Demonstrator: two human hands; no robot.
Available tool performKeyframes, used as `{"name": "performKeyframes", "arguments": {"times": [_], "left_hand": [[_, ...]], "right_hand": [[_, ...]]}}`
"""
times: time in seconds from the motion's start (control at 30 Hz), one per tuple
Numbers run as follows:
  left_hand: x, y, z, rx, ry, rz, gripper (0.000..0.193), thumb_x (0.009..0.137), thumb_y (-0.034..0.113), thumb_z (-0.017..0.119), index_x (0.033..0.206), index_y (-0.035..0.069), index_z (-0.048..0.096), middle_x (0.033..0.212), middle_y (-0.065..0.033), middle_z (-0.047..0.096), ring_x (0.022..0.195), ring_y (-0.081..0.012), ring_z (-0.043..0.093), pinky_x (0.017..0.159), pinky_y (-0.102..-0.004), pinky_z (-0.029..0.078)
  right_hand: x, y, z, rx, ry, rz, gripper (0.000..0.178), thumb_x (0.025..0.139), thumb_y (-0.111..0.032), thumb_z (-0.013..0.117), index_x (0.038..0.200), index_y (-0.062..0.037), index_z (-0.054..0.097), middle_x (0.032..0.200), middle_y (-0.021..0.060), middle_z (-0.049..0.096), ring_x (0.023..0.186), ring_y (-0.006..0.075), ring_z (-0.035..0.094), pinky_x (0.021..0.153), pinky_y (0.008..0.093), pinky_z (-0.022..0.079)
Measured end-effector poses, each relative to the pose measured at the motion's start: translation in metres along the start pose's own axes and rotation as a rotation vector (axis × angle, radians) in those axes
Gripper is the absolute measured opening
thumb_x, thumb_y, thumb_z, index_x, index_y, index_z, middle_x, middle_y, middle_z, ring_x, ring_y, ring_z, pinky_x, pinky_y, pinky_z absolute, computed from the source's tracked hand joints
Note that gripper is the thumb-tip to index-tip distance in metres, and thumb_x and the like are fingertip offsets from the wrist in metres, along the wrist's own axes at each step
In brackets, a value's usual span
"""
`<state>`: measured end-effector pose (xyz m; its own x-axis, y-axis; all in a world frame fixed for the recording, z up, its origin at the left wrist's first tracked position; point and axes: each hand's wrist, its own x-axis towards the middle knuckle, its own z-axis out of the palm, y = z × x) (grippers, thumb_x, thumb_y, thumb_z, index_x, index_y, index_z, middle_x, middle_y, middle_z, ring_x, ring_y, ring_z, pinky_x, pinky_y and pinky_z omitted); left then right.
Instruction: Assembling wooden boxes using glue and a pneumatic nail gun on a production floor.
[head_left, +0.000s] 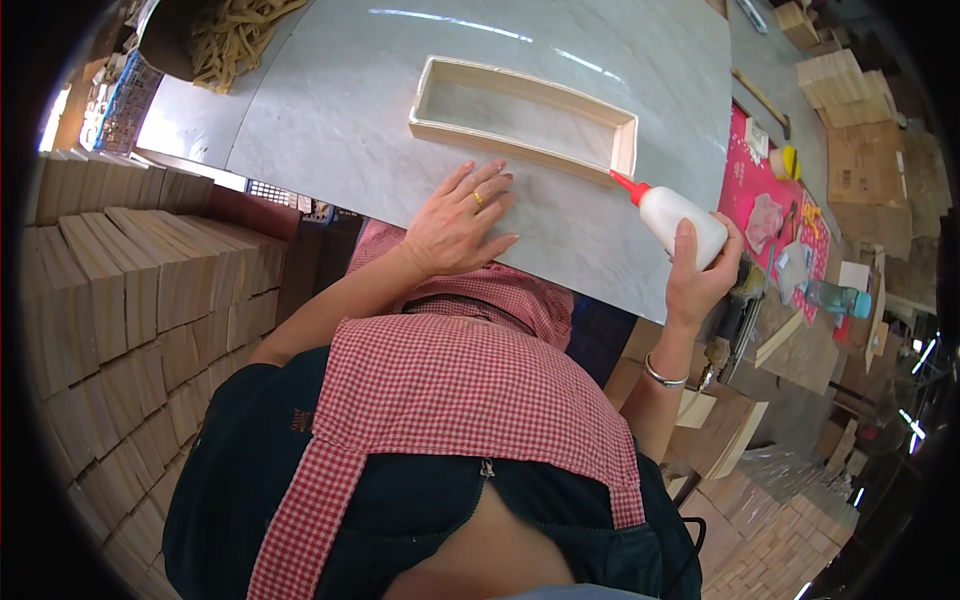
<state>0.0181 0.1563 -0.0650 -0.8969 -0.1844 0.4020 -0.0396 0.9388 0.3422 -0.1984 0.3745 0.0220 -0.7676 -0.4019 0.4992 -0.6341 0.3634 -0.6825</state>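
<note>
A long, narrow wooden frame (520, 150) lies on the grey marbled tabletop (330, 100), its inside showing the table surface. My right hand (705, 265) is wrapped round a white glue bottle (682, 222) with a red nozzle. The bottle is tilted, and its tip meets the frame's near right corner. Flat on the table just below the frame's near side rests my left hand (465, 220), fingers spread, holding nothing. A gold ring is on one of its fingers.
Stacked wooden boards (150, 280) fill the left side. A bin of rubber bands (235, 45) stands at the far left. To the right are a hammer (765, 103), a pink-covered surface (735, 175), a plastic bottle (838, 299) and cardboard boxes (865, 175).
</note>
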Motion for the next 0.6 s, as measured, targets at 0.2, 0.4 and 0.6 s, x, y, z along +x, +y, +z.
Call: {"name": "performKeyframes", "arguments": {"times": [0.2,0.4,0.6], "left_hand": [[0.004,0.002,-0.003,-0.032,-0.039,-0.029,0.043,0.090,0.034,0.066,0.122,0.005,0.061,0.139,-0.0116,0.055,0.144,-0.0308,0.040,0.121,-0.0473,0.027],[0.012,0.002,-0.006,-0.049,-0.047,-0.026,0.038,0.092,0.032,0.065,0.119,0.005,0.062,0.137,-0.0124,0.055,0.140,-0.0304,0.043,0.120,-0.0486,0.026],[0.030,0.011,-0.028,-0.048,-0.030,0.029,0.039,0.085,0.017,0.071,0.121,0.006,0.062,0.132,-0.0123,0.056,0.131,-0.0318,0.049,0.116,-0.0504,0.031]], "right_hand": [[0.005,0.002,-0.015,-0.018,0.013,0.144,0.040,0.087,-0.022,0.075,0.117,-0.0002,0.057,0.110,0.0145,0.064,0.091,0.0261,0.060,0.084,0.0362,0.051],[0.010,0.013,-0.012,0.232,0.111,0.378,0.042,0.088,-0.021,0.073,0.119,-0.0006,0.054,0.113,0.0166,0.061,0.096,0.0273,0.059,0.086,0.0374,0.050],[0.071,0.089,0.000,0.008,0.389,0.327,0.050,0.080,-0.021,0.077,0.113,0.0002,0.048,0.114,0.0145,0.052,0.104,0.0264,0.052,0.097,0.0361,0.043]]}}
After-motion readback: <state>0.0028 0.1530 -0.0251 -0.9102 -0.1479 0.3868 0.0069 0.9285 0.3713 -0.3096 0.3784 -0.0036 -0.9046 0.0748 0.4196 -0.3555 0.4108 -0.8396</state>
